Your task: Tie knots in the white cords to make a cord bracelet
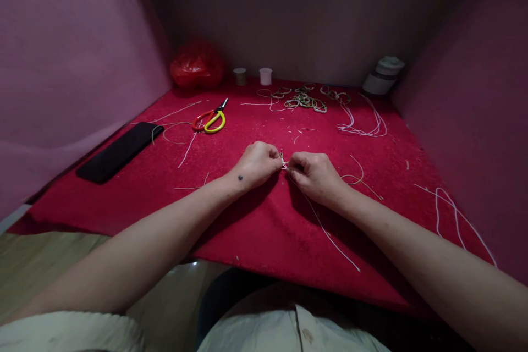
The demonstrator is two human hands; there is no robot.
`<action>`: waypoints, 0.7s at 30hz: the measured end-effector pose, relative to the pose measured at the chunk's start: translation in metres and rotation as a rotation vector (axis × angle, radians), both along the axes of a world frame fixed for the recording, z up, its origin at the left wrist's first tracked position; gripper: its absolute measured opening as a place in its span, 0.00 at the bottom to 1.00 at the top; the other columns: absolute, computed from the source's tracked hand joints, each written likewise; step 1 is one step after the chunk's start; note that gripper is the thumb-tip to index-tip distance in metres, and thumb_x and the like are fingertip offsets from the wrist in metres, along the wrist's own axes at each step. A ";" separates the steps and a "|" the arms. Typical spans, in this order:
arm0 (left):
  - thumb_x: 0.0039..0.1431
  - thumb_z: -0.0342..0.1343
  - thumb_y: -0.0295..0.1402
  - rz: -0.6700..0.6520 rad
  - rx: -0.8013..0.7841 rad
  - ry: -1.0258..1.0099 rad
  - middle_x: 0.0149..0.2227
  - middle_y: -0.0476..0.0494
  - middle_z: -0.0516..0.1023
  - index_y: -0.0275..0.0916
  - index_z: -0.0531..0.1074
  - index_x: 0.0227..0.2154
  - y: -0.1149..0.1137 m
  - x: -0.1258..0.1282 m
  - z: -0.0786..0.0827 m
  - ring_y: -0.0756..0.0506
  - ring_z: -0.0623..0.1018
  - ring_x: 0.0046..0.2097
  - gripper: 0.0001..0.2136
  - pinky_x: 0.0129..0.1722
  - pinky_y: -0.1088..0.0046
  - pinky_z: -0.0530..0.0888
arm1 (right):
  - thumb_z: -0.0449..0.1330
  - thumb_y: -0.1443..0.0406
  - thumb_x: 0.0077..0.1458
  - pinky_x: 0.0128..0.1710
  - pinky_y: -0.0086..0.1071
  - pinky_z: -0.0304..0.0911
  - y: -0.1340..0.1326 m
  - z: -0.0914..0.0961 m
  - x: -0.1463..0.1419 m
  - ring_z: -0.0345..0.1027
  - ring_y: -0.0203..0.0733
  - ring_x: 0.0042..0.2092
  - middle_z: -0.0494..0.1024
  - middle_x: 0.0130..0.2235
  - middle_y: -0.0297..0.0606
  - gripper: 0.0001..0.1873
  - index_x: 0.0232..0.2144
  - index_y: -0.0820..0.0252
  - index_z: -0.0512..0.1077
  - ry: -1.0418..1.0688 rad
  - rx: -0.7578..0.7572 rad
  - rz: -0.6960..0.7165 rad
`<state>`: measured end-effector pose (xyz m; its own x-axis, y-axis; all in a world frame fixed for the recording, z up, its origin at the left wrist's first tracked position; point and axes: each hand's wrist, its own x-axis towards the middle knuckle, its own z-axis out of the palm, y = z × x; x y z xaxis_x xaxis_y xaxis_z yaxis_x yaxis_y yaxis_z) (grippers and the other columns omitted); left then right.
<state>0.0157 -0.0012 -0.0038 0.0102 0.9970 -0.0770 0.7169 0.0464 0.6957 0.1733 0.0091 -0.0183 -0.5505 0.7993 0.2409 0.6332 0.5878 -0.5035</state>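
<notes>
Near the middle of the red cloth, my left hand [260, 164] and my right hand [315, 175] face each other, fingertips almost meeting. Both are closed in a pinch on a white cord [284, 164], which looks knotted or looped between them. A bit of green shows at its upper end by the left fingertips. From under my right hand a loose tail of white cord [325, 231] runs down towards the front edge. The finer detail of the knot is hidden by my fingers.
Scissors [212, 120] with red and yellow handles and a black flat case [121, 151] lie left. Behind are a red plastic bag [197, 66], two spools [265, 76], braided green-and-white cord loops [305, 101] and a white-lidded container [383, 76]. Cut cords [456, 214] lie right.
</notes>
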 end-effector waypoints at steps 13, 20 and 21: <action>0.48 0.53 0.28 -0.048 0.034 0.066 0.16 0.53 0.61 0.36 0.66 0.16 0.000 -0.001 -0.002 0.53 0.60 0.22 0.08 0.24 0.74 0.54 | 0.56 0.72 0.50 0.30 0.31 0.55 0.001 -0.001 0.004 0.63 0.36 0.27 0.73 0.24 0.37 0.06 0.24 0.61 0.71 0.015 -0.039 0.008; 0.54 0.49 0.34 -0.119 -0.095 -0.026 0.14 0.53 0.64 0.37 0.66 0.22 -0.010 -0.006 0.005 0.53 0.63 0.16 0.08 0.19 0.78 0.58 | 0.61 0.66 0.52 0.30 0.29 0.58 -0.009 0.007 0.009 0.62 0.34 0.30 0.71 0.27 0.34 0.05 0.25 0.59 0.72 0.503 -0.064 0.065; 0.54 0.48 0.34 -0.146 -0.125 -0.036 0.14 0.52 0.65 0.37 0.67 0.24 -0.012 -0.007 0.006 0.53 0.64 0.16 0.08 0.17 0.78 0.58 | 0.61 0.65 0.52 0.29 0.29 0.57 -0.010 0.009 0.008 0.62 0.33 0.28 0.71 0.26 0.33 0.05 0.26 0.59 0.72 0.583 -0.148 0.078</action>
